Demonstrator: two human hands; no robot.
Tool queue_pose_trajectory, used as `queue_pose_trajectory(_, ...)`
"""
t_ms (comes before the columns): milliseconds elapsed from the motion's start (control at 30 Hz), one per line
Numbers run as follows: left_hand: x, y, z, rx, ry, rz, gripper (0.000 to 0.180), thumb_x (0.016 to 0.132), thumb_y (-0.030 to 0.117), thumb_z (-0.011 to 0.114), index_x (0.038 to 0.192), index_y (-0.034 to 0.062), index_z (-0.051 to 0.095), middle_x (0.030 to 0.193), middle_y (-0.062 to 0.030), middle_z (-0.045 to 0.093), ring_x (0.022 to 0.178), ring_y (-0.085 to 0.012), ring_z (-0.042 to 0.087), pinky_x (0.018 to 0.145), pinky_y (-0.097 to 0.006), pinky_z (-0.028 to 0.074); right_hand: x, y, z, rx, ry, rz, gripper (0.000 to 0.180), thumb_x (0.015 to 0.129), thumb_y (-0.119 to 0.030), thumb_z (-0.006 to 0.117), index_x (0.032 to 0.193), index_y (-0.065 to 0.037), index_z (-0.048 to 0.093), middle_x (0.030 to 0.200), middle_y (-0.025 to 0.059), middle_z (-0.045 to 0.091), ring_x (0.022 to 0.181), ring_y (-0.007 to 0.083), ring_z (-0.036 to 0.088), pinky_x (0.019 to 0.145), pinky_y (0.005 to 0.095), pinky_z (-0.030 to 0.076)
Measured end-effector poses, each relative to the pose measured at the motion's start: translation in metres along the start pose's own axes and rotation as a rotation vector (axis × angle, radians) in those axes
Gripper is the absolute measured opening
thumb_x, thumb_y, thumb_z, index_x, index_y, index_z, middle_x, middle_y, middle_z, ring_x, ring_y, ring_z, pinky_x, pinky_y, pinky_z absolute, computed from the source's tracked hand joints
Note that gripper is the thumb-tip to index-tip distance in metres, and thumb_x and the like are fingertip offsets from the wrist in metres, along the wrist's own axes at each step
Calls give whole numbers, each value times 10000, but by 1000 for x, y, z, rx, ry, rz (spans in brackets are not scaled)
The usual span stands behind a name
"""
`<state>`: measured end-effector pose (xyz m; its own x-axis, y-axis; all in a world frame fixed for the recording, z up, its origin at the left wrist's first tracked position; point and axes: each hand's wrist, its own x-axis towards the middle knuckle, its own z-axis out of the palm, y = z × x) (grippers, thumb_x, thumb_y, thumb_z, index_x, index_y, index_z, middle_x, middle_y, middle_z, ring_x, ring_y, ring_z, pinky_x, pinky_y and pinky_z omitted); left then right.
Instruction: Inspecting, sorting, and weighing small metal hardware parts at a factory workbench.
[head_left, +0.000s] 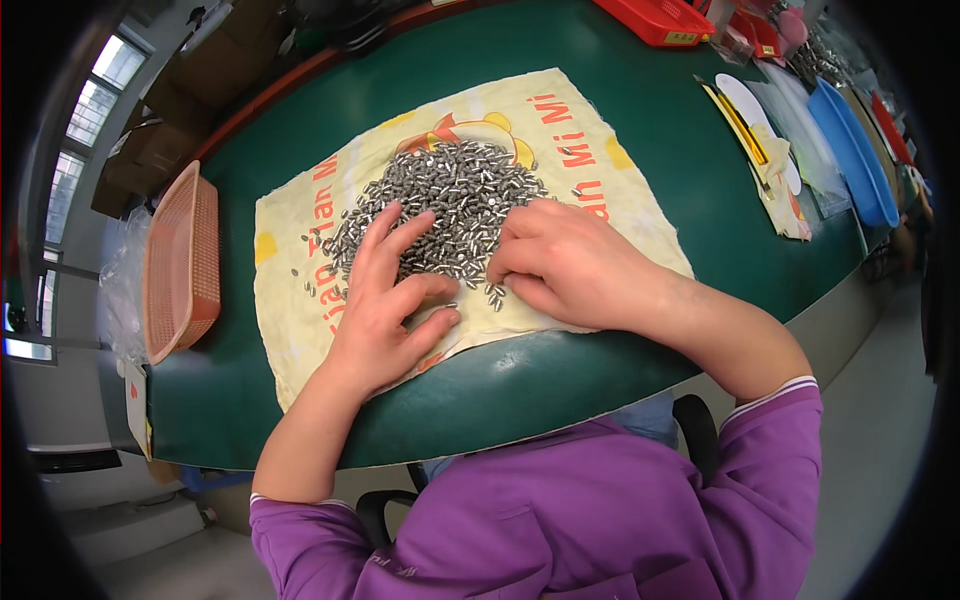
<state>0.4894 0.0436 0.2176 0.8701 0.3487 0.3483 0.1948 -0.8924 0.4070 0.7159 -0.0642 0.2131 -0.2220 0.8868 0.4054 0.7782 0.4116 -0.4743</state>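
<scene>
Purple sleeves [600,500], 6 o'clock, nearest. Left hand [385,300]: flat, fingers spread, resting on the near-left edge of the pile, holding nothing. Right hand [560,262]: fingers curled down at the pile's near-right edge; contents cannot be told. Small metal pieces [450,200]: heap at centre on yellow printed cloth [300,300]. Green surface [650,130] beneath. Orange basket [180,265], 9 o'clock. Blue tray [850,150], 2 o'clock.

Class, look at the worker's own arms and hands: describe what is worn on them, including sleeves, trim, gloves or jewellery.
Both hands, the left hand and the right hand, are bare: no gloves, and no rings or watch that can be seen. The forearms are uncovered too. Purple sleeves are pushed up near the elbows, each ending in a cuff with thin white stripes. The garment is the same plain purple.
</scene>
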Motion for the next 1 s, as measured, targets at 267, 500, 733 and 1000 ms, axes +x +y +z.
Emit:
queue_pose_trajectory(267,18,12,8,68,-72,58,285,752,148,769,1033,182,729,1462,-126,438,1417,-424,295,1131,-561,284,5,16,-4,-63,177,64,99,806,-101,669,897,-104,707,890,72,609,901,280,596,785,406,500)
queue_pose_trajectory(500,26,23,15,92,-83,-41,177,743,98,767,910,109,710,1459,-115,460,1418,-395,317,1127,-516,311,4,16,3,-79,274,-13,86,782,-112,665,860,-105,701,871,71,606,895,294,595,797,419,503)
queue_pose_trajectory(733,-5,31,0,164,158,-160,191,706,10,745,871,84,682,1380,-114,527,1379,-365,385,1123,-480,326,10,29,-35,-149,450,24,89,811,-130,647,880,-108,700,896,73,612,914,290,604,806,423,509)
queue_pose_trajectory(1000,-72,30,-15,163,349,-539,194,731,-12,724,903,62,674,1244,-115,568,1221,-305,507,1010,-408,419,-59,148,-169,-658,405,759,226,805,-174,610,982,-78,714,1024,163,703,987,352,664,867,458,530)
